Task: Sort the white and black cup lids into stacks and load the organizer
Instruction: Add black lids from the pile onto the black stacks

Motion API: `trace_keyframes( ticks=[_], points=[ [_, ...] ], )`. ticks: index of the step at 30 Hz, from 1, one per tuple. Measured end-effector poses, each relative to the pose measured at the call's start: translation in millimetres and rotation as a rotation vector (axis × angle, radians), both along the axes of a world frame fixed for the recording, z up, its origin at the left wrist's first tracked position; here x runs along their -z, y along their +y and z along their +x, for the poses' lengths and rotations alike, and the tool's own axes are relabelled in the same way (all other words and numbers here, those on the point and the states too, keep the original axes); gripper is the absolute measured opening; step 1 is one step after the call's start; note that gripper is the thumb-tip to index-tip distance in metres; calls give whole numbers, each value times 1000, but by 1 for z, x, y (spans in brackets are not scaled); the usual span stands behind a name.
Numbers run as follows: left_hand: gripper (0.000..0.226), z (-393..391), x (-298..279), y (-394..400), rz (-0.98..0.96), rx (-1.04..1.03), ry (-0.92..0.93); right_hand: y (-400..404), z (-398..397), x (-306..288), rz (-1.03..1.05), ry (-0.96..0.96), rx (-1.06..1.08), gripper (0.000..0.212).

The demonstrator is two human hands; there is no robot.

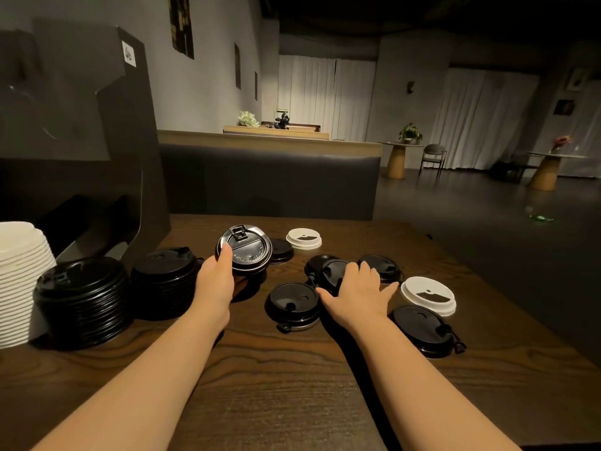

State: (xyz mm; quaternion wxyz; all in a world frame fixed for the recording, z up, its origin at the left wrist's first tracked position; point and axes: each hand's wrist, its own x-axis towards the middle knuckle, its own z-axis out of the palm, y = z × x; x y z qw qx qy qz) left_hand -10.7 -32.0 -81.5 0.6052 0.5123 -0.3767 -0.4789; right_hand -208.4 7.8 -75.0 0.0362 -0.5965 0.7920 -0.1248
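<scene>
A dim café room, and a dark wood-grain table [292,385] filling the foreground. Nearest the camera, a lone black lid [422,330] lies flat at the right, a white lid [428,296] just beyond it. In the middle, another loose black lid [292,304] sits just beside the right hand [357,294], which is spread flat, fingers straight, reaching over a cluster of overlapping black lids [335,270], touching them by the look of it, nothing grasped yet.

Over on the left, two black stacks [84,301] stand side by side, with the white stack [19,281] cut off by the left edge. The left hand [216,281] pinches a black lid [244,250] tilted up on edge, thumb on its face, hovering above a dark shape that looks like more lids, though the hand hides it.

Best play here, I'd say: level that lid, line up its sip tab with the nearer stack and press it down until it nests, while the right gathers the cluster one at a time so nothing slides off.

Further back, one small black lid [281,250] and a second white lid [304,238]. The organizer [81,109] looms dark at far left, its slots too shadowed to read and its left part out of frame; whether anything is loaded, I cannot tell.
</scene>
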Motion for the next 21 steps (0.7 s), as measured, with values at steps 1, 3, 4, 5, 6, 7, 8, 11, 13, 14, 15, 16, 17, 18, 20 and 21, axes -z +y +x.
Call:
trace_keyframes(
  ticks=[1, 3, 4, 5, 6, 7, 8, 11, 13, 14, 15, 16, 17, 18, 20, 21],
  points=[
    [46, 0, 0, -1, -3, -1, -7, -3, -1, 1, -22, -33, -26, 77],
    [43, -2, 1, -3, -23, 6, -27, -8, -2, 1, -58, -100, -39, 72],
    [42, -3, 1, -3, -32, 10, -33, -9, -2, 0, -89, -112, -29, 66],
    [42, -4, 1, -3, -34, 14, -39, -10, -4, -2, -136, -109, -5, 58],
    [41, -5, 1, -3, -36, 12, -46, -9, -6, -5, -187, -102, 32, 51],
    [38, -5, 1, -4, -40, 8, -52, -8, -9, -8, -223, -92, 73, 49],
    [33, -5, 1, -4, -44, 9, -53, -7, -13, -10, -226, -69, 106, 49],
    [23, -5, 0, -3, -53, 35, -23, -4, -21, -10, -73, 27, 149, 48],
    [30, -7, -1, -2, -53, 75, 36, -4, -23, -8, -25, 34, 171, 45],
    [32, -7, -2, 0, -57, 99, 70, -4, -24, -8, -42, 35, 183, 43],
    [36, -8, -3, 1, -59, 121, 99, -4, -23, -9, -81, 40, 190, 43],
    [39, -8, -3, 2, -59, 140, 129, -5, -23, -9, -138, 49, 175, 43],
    [42, -7, -3, 3, -55, 157, 152, -6, -23, -9, -202, 61, 126, 46],
    [44, -7, -4, 3, -51, 174, 168, -8, -22, -8, -247, 76, 39, 50],
    [44, -7, -4, 3, -51, 200, 190, -12, -17, -2, -224, 113, -185, 59],
    [44, -7, -4, 4, -49, 208, 207, -14, -14, 0, -163, 131, -272, 60]
  ],
)
